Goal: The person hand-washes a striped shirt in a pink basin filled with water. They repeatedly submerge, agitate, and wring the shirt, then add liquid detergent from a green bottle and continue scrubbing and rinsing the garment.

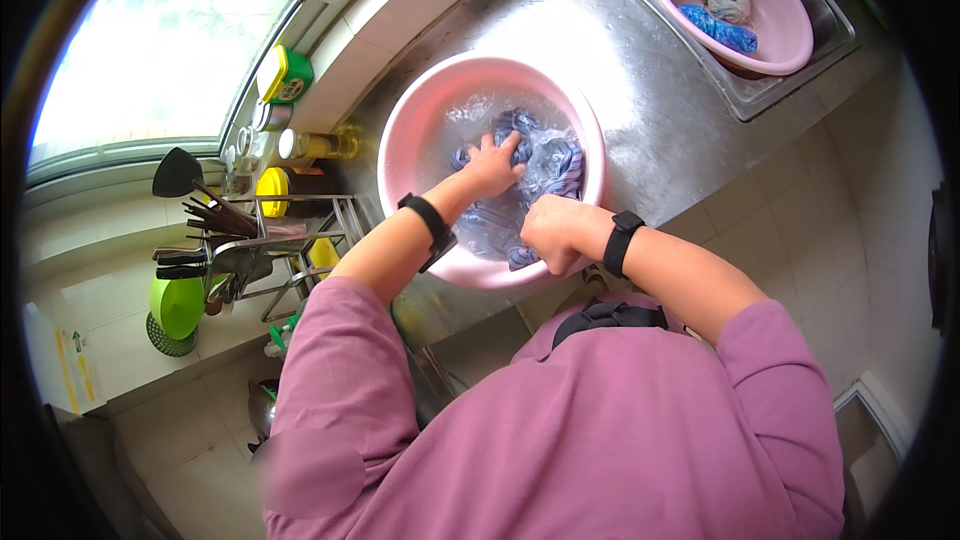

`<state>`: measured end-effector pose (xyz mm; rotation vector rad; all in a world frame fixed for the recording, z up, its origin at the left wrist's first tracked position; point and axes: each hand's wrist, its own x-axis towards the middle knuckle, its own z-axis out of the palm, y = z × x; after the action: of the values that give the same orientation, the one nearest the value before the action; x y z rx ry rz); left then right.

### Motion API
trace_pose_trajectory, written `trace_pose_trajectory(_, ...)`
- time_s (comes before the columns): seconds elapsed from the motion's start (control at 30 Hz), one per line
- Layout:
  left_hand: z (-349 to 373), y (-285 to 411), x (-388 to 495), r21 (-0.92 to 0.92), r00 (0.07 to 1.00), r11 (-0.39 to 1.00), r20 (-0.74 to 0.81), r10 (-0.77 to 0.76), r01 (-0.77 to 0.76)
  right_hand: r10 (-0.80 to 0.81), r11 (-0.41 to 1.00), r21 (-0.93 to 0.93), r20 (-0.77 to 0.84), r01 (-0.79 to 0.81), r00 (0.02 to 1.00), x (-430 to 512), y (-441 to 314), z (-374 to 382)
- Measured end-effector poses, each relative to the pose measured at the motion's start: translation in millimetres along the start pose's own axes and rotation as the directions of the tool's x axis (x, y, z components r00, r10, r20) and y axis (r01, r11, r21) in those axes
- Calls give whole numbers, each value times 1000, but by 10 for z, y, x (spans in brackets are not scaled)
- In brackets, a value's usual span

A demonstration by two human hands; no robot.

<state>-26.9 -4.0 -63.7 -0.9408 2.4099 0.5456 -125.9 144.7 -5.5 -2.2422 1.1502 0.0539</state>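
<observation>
A pink plastic basin (401, 105) in front of me holds cloudy, sudsy water. In it lies a wet garment or cloth (564, 165) with blue, purple and white stripes, partly under the surface. My left hand (495, 165), fingers spread, rests on the bunched fabric near the basin's middle. Curled into a fist, my right hand (555, 232) grips part of the same cloth at the near right rim. A striped end hangs out below that fist against the inner wall. Each wrist wears a black strap.
The basin stands on a stainless steel counter (637, 142). A second pink basin (787, 22) sits in the sink at right, holding a blue patterned cloth (720, 28) and a whitish cloth (729, 1). Jars (319, 144) and a metal utensil rack (300, 240) with knives stand at left.
</observation>
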Motion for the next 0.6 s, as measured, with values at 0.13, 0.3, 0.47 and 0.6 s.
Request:
trace_pose_trajectory(0.13,-82,-49,432,146,984,979,-122,-127,145,4,1000,24,21,-4,1000,60,38,30)
trace_pose_trajectory(0.3,-369,-371,534,-319,910,946,-374,-181,57,23,999,27,-36,-22,999,71,47,142)
trace_pose_trajectory(0.47,-739,-371,-185,-915,967,398,-160,-198,-70,251,653,751,-337,99,907,2,64,-80)
trace_pose_trajectory(0.6,-926,81,-813,-900,947,364,-299,-119,-238,267,-628,741,-80,236,960,56,342,-486)
